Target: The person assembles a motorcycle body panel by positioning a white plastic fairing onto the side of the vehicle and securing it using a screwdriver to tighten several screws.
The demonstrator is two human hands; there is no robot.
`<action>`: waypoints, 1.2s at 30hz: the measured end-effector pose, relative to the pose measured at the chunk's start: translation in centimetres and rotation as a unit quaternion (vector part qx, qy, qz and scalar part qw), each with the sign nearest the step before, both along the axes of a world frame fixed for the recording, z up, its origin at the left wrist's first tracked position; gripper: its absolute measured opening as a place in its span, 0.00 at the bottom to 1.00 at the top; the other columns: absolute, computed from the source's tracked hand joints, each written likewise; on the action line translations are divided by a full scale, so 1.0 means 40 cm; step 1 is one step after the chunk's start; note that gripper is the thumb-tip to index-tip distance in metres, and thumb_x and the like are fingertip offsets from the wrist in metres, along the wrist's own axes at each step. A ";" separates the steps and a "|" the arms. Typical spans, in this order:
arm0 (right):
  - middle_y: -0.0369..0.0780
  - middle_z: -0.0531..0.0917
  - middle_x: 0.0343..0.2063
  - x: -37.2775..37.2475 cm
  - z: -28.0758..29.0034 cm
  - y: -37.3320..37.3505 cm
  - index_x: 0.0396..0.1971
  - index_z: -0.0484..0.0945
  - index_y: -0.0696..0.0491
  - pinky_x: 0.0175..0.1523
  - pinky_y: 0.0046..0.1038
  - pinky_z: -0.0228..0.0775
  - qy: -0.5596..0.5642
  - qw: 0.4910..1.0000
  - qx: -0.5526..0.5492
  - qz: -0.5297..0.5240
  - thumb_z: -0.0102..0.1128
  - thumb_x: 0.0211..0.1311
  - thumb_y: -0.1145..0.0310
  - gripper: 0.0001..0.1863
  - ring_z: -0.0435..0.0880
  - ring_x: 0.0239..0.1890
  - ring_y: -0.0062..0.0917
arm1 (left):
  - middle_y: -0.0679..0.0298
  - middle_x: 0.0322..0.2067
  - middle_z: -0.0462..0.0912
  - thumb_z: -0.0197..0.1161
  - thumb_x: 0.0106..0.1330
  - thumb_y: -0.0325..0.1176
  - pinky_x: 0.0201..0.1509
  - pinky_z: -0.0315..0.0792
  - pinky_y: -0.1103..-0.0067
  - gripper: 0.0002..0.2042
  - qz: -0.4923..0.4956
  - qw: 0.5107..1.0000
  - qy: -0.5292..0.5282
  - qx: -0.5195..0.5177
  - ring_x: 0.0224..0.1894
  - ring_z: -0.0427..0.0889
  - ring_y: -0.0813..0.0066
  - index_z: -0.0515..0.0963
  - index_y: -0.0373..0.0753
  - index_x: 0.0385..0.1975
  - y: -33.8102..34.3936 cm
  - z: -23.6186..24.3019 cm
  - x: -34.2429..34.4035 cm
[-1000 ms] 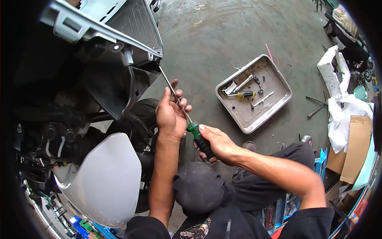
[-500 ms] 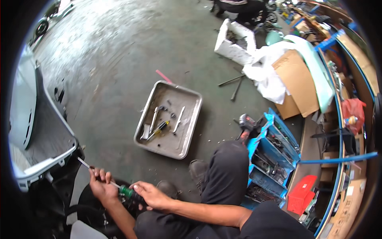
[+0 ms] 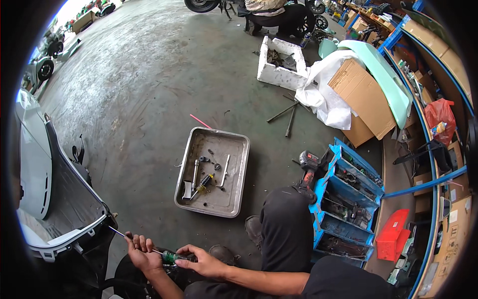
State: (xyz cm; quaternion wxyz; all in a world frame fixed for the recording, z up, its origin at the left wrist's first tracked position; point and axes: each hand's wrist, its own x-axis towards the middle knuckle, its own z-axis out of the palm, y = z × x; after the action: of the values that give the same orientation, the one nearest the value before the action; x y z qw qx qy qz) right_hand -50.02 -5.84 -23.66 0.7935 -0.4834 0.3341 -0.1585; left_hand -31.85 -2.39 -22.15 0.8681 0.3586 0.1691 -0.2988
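Note:
A long screwdriver (image 3: 170, 257) with a green and black handle lies across both my hands at the lower left. My right hand (image 3: 205, 263) is closed round its handle, thumb and forefinger near the green part. Further along, my left hand (image 3: 143, 255) curls its fingers at the thin shaft, palm turned upward. The shaft's end points up and left, close to the lower edge of a white and black scooter panel (image 3: 69, 234). Whether the tip touches anything there I cannot tell.
A metal tray (image 3: 226, 207) on the floor holds a yellow-handled screwdriver, wrenches and small parts. Right of my knee stand a cordless power tool (image 3: 309, 164) and a blue toolbox (image 3: 326, 222). Beyond are cardboard (image 3: 361, 92), a foam box (image 3: 279, 77) and a crouching person (image 3: 279, 15).
The view has shifted, bringing more of the far floor into sight. Both hands keep the screwdriver; the right fingers sit somewhat differently on its handle.

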 end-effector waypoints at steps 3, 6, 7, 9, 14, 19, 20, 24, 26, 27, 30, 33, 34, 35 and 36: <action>0.36 0.78 0.34 -0.025 0.020 -0.003 0.57 0.75 0.53 0.42 0.24 0.74 0.076 0.963 -0.260 0.008 0.48 0.77 0.58 0.19 0.79 0.37 0.20 | 0.75 0.20 0.58 0.49 0.78 0.42 0.16 0.48 0.84 0.11 0.015 1.000 0.007 0.026 0.17 0.52 0.86 0.73 0.43 0.45 -0.010 0.010 -0.005; 0.35 0.78 0.33 -0.028 0.051 -0.048 0.56 0.76 0.53 0.33 0.20 0.71 0.057 0.985 0.135 0.087 0.47 0.77 0.59 0.18 0.78 0.32 0.16 | 0.75 0.20 0.58 0.49 0.78 0.42 0.16 0.48 0.85 0.11 0.022 0.999 0.020 0.027 0.17 0.53 0.86 0.73 0.43 0.45 -0.025 0.025 -0.028; 0.35 0.78 0.31 -0.028 0.051 -0.054 0.55 0.76 0.53 0.28 0.19 0.69 0.047 0.971 0.213 0.092 0.46 0.77 0.59 0.18 0.78 0.29 0.14 | 0.75 0.20 0.59 0.49 0.78 0.42 0.16 0.48 0.85 0.11 0.018 0.999 0.018 0.023 0.17 0.53 0.86 0.73 0.43 0.45 -0.024 0.012 -0.027; 0.33 0.77 0.27 -0.015 0.038 -0.032 0.55 0.76 0.52 0.29 0.19 0.69 0.007 0.971 0.237 0.042 0.46 0.77 0.59 0.17 0.77 0.26 0.14 | 0.75 0.20 0.59 0.49 0.78 0.42 0.17 0.49 0.85 0.11 0.014 1.000 0.006 0.017 0.18 0.53 0.86 0.74 0.43 0.45 -0.006 0.003 -0.013; 0.32 0.74 0.28 -0.004 -0.009 -0.002 0.59 0.72 0.54 0.27 0.17 0.67 0.011 0.961 -0.274 -0.032 0.46 0.77 0.56 0.21 0.72 0.22 0.13 | 0.75 0.21 0.59 0.49 0.78 0.42 0.17 0.49 0.85 0.11 0.034 0.999 -0.001 0.037 0.18 0.54 0.86 0.73 0.43 0.46 -0.021 0.026 -0.012; 0.39 0.81 0.33 -0.033 0.038 -0.047 0.58 0.74 0.54 0.35 0.27 0.75 -0.010 0.952 0.295 0.085 0.55 0.72 0.54 0.23 0.80 0.27 0.21 | 0.74 0.21 0.61 0.50 0.78 0.41 0.17 0.50 0.85 0.11 0.033 0.999 0.008 0.016 0.19 0.56 0.86 0.73 0.42 0.48 -0.011 0.002 -0.014; 0.41 0.81 0.34 -0.031 0.028 -0.040 0.58 0.73 0.54 0.37 0.29 0.76 -0.028 0.944 0.321 0.072 0.56 0.71 0.53 0.24 0.82 0.29 0.23 | 0.74 0.22 0.61 0.50 0.78 0.41 0.17 0.51 0.85 0.11 0.027 0.999 0.001 0.018 0.19 0.56 0.86 0.73 0.42 0.48 -0.007 -0.008 -0.011; 0.42 0.81 0.35 -0.018 -0.012 0.012 0.59 0.72 0.53 0.45 0.33 0.76 -0.004 0.984 -0.179 -0.011 0.55 0.72 0.53 0.24 0.82 0.35 0.29 | 0.74 0.23 0.62 0.50 0.78 0.41 0.19 0.53 0.85 0.11 0.032 0.998 -0.006 0.045 0.20 0.58 0.85 0.73 0.42 0.49 -0.011 0.003 -0.008; 0.41 0.80 0.35 -0.016 -0.010 0.010 0.58 0.71 0.52 0.43 0.33 0.76 0.019 0.982 -0.188 0.019 0.53 0.73 0.53 0.23 0.81 0.35 0.29 | 0.74 0.23 0.63 0.49 0.78 0.41 0.19 0.54 0.85 0.12 0.039 0.998 -0.009 0.048 0.20 0.59 0.85 0.72 0.42 0.50 -0.014 0.010 -0.011; 0.41 0.80 0.35 -0.014 -0.005 0.007 0.58 0.70 0.51 0.42 0.33 0.76 0.030 0.980 -0.192 0.034 0.53 0.73 0.53 0.22 0.81 0.34 0.29 | 0.74 0.24 0.63 0.49 0.78 0.41 0.20 0.55 0.85 0.12 0.042 0.998 -0.011 0.050 0.20 0.59 0.85 0.72 0.42 0.51 -0.014 0.013 -0.010; 0.37 0.78 0.32 -0.027 0.032 -0.060 0.58 0.71 0.49 0.28 0.23 0.70 -0.051 0.901 0.416 0.112 0.49 0.75 0.54 0.20 0.75 0.28 0.19 | 0.75 0.24 0.64 0.48 0.79 0.41 0.20 0.56 0.84 0.13 0.023 0.999 -0.018 0.019 0.21 0.60 0.85 0.72 0.42 0.53 -0.008 0.012 -0.015; 0.37 0.77 0.33 -0.023 0.037 -0.040 0.59 0.69 0.50 0.23 0.18 0.63 -0.045 0.934 0.349 0.064 0.50 0.75 0.55 0.20 0.70 0.25 0.15 | 0.75 0.25 0.64 0.47 0.79 0.40 0.21 0.56 0.84 0.13 0.018 1.000 -0.021 0.007 0.21 0.61 0.85 0.71 0.42 0.54 -0.002 -0.008 -0.005; 0.37 0.77 0.34 -0.020 0.026 -0.028 0.59 0.69 0.51 0.24 0.19 0.65 -0.040 0.951 0.304 0.045 0.51 0.75 0.55 0.21 0.72 0.26 0.16 | 0.74 0.25 0.64 0.47 0.79 0.40 0.21 0.57 0.84 0.13 0.017 1.000 -0.021 0.007 0.21 0.61 0.85 0.71 0.42 0.54 0.000 -0.013 -0.005; 0.39 0.79 0.38 -0.032 0.050 -0.029 0.58 0.70 0.53 0.27 0.22 0.70 0.002 0.996 0.050 0.070 0.56 0.72 0.54 0.23 0.75 0.29 0.18 | 0.74 0.25 0.64 0.47 0.79 0.40 0.21 0.57 0.84 0.13 0.018 1.000 -0.024 0.006 0.21 0.60 0.85 0.71 0.42 0.54 0.000 -0.010 -0.002; 0.40 0.79 0.39 -0.029 0.039 -0.024 0.58 0.70 0.54 0.29 0.22 0.71 0.004 0.995 -0.096 0.036 0.57 0.71 0.54 0.24 0.75 0.30 0.19 | 0.74 0.25 0.64 0.47 0.79 0.40 0.22 0.57 0.84 0.13 0.019 0.999 -0.026 0.005 0.21 0.60 0.85 0.71 0.42 0.54 0.001 -0.007 0.000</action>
State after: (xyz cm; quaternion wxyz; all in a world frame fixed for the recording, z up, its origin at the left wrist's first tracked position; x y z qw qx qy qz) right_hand -51.17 -6.80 -22.10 0.7472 -0.5698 0.3025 -0.1597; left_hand -31.86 -2.37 -22.41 0.8758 0.3676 0.1548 -0.2719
